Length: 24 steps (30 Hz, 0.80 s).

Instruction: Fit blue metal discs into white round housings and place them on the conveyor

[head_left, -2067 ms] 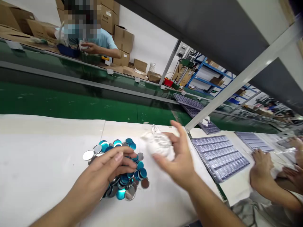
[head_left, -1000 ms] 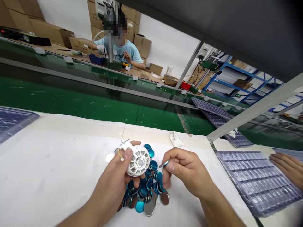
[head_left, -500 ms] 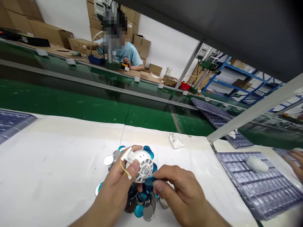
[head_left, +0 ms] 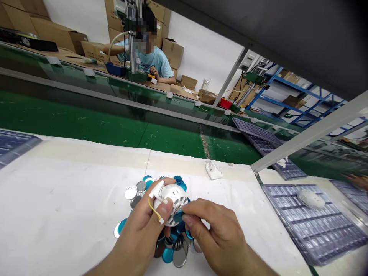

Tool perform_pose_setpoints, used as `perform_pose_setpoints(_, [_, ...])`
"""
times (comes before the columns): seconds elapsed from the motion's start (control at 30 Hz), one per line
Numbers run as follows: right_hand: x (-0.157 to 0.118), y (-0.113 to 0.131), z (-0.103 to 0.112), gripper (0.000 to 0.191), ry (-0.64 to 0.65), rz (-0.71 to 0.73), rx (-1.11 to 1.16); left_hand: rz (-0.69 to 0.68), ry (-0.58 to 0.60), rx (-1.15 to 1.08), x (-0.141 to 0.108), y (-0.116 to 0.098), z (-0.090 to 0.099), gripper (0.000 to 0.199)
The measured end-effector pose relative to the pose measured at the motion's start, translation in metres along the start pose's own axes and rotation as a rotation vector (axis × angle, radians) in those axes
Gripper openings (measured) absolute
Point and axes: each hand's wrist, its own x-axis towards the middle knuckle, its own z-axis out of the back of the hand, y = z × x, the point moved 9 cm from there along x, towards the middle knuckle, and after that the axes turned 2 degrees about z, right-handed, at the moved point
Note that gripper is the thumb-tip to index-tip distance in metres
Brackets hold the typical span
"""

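Observation:
My left hand (head_left: 149,220) is closed around a rounded white plastic housing (head_left: 173,191) with a vented round face and a thin yellow wire (head_left: 153,209) hanging from it. Between the thumb and forefinger of my right hand (head_left: 214,230) is a blue-faced disc (head_left: 178,216), held against the vented face of the housing. Whether the disc sits in the face or only touches it, I cannot tell. Beneath and around both hands lies a loose pile of blue and silver discs (head_left: 179,257), partly hidden by the hands and the housing.
A clear compartment tray (head_left: 313,230) on the right carries a white rounded part (head_left: 311,199). A crumpled white piece (head_left: 213,170) lies near the green conveyor belt (head_left: 172,136). Another tray (head_left: 17,147) is at left. Across the belt a person (head_left: 156,63) sits by a press.
My right hand has moved slightly left, bringing the disc over the housing's vented face. The housing has tilted a little. At the far right, another person's hand has drawn back from the tray.

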Motion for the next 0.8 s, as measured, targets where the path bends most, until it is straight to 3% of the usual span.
perform_pose_setpoints(0.2, [-0.008,-0.007,0.000,0.014,-0.040,-0.082,-0.087,0.002,0.034,-0.108,-0.002,0.003,-0.005,0.071])
perform_pose_setpoints(0.3, [-0.018,-0.015,0.003,0.008,-0.150,-0.184,-0.108,-0.038,0.085,-0.206,-0.004,-0.005,-0.012,0.071])
perform_pose_setpoints(0.37, [-0.027,-0.021,0.003,0.011,-0.223,-0.276,-0.109,-0.028,0.032,-0.177,-0.004,-0.007,-0.009,0.068])
perform_pose_setpoints(0.53, [-0.048,-0.041,-0.008,0.021,-0.279,-0.538,0.054,-0.075,-0.061,-0.095,-0.006,-0.012,0.001,0.064])
perform_pose_setpoints(0.67, [-0.050,-0.050,-0.011,0.016,-0.289,-0.568,0.237,-0.151,-0.061,-0.109,-0.006,-0.014,0.006,0.061])
perform_pose_setpoints(0.73, [-0.044,-0.053,-0.012,0.029,-0.276,-0.545,0.341,-0.179,0.002,-0.136,-0.006,-0.015,0.001,0.068])
perform_pose_setpoints(0.8, [-0.037,-0.053,-0.021,0.056,-0.205,-0.545,0.497,-0.159,0.064,-0.204,-0.008,-0.011,-0.003,0.077])
